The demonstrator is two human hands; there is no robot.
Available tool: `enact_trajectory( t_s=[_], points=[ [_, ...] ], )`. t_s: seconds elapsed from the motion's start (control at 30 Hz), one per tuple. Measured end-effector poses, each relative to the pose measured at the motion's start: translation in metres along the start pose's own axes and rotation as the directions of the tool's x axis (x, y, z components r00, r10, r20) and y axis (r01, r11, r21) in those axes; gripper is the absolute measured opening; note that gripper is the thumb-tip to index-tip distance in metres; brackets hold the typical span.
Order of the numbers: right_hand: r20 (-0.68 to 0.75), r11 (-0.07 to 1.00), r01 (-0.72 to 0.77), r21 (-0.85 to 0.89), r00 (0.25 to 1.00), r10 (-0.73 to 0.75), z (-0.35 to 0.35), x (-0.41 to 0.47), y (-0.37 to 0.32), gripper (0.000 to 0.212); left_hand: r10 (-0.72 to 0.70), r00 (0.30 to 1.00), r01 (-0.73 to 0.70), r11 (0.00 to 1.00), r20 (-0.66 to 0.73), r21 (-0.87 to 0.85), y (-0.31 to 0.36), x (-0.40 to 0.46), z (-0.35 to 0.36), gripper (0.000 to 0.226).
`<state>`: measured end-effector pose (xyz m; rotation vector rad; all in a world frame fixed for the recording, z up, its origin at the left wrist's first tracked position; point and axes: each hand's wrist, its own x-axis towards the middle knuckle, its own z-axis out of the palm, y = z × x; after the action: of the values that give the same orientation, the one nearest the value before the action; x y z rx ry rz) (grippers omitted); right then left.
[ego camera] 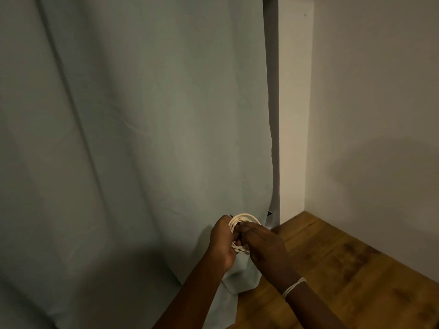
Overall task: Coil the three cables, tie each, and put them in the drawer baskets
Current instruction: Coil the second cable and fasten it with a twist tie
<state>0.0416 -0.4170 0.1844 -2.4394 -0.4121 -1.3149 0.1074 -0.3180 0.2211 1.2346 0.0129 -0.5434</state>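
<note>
A white cable [245, 217] is wound into a small coil and held up in front of a pale curtain. My left hand [222, 241] grips the coil's left side with curled fingers. My right hand [263, 245] holds the coil from the right, fingertips pinching at its middle. The lower loops of the coil show between the two hands; most of its middle is hidden by fingers. No drawer or baskets are in view.
A pale grey-green curtain [142, 138] fills the left and centre. A white wall corner [294, 115] stands to the right. Wooden floor [344, 269] lies at the lower right. A white string band [293, 286] circles my right wrist.
</note>
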Motion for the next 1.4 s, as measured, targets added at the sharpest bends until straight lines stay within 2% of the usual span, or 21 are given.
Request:
enact_trajectory(
  t_s=[0.1, 0.2, 0.33, 0.47, 0.6, 0.7, 0.8, 0.87, 0.97, 1.07, 1.2, 1.4],
  points=[
    [-0.024, 0.992, -0.072, 0.107, 0.997, 0.075, -0.006, 0.002, -0.002, 0.028, 0.038, 0.998, -0.037, 0.999, -0.040, 0.022, -0.001, 0.000, 0.000, 0.040],
    [-0.025, 0.975, -0.172, 0.141, 0.984, 0.177, -0.001, -0.002, -0.001, 0.039, 0.093, 0.995, -0.088, 0.992, -0.047, 0.095, -0.003, -0.004, 0.002, 0.039],
    [-0.095, 0.945, -0.257, 0.204, 0.955, 0.280, 0.002, -0.002, -0.008, 0.037, 0.278, 0.960, -0.253, 0.922, -0.045, 0.294, 0.001, -0.007, 0.004, 0.024],
    [-0.148, 0.875, -0.329, 0.355, 0.905, 0.399, 0.000, 0.001, -0.009, 0.031, 0.359, 0.932, -0.330, 0.901, -0.058, 0.281, 0.005, -0.008, 0.005, 0.016],
    [-0.136, 0.741, -0.401, 0.538, 0.827, 0.546, -0.009, 0.008, -0.014, 0.030, 0.403, 0.912, -0.362, 0.880, -0.077, 0.307, 0.008, -0.007, 0.006, 0.012],
    [-0.136, 0.699, -0.384, 0.604, 0.814, 0.565, -0.014, 0.014, -0.015, 0.021, 0.450, 0.893, -0.421, 0.855, -0.027, 0.303, 0.006, -0.012, 0.007, 0.015],
    [-0.124, 0.652, -0.407, 0.640, 0.782, 0.610, -0.017, 0.021, -0.014, 0.018, 0.518, 0.854, -0.493, 0.780, 0.046, 0.385, 0.003, -0.015, 0.010, 0.023],
    [-0.098, 0.627, -0.447, 0.638, 0.760, 0.642, -0.018, 0.024, -0.013, 0.018, 0.559, 0.827, -0.532, 0.744, 0.060, 0.404, 0.001, -0.016, 0.013, 0.018],
    [-0.045, 0.580, -0.486, 0.654, 0.740, 0.671, -0.021, 0.027, -0.009, 0.018, 0.603, 0.796, -0.571, 0.723, 0.048, 0.388, -0.001, -0.015, 0.014, 0.012],
    [-0.010, 0.583, -0.509, 0.633, 0.748, 0.663, -0.025, 0.028, -0.009, 0.016, 0.623, 0.782, -0.581, 0.733, -0.007, 0.355, -0.004, -0.015, 0.015, 0.013],
    [0.063, 0.533, -0.521, 0.667, 0.752, 0.657, -0.036, 0.032, -0.010, 0.013, 0.645, 0.763, -0.601, 0.733, -0.045, 0.317, -0.003, -0.018, 0.018, 0.015],
    [0.138, 0.511, -0.541, 0.667, 0.765, 0.629, -0.049, 0.036, -0.006, 0.013, 0.720, 0.694, -0.684, 0.656, 0.007, 0.318, -0.005, -0.021, 0.019, 0.016]
  ],
)
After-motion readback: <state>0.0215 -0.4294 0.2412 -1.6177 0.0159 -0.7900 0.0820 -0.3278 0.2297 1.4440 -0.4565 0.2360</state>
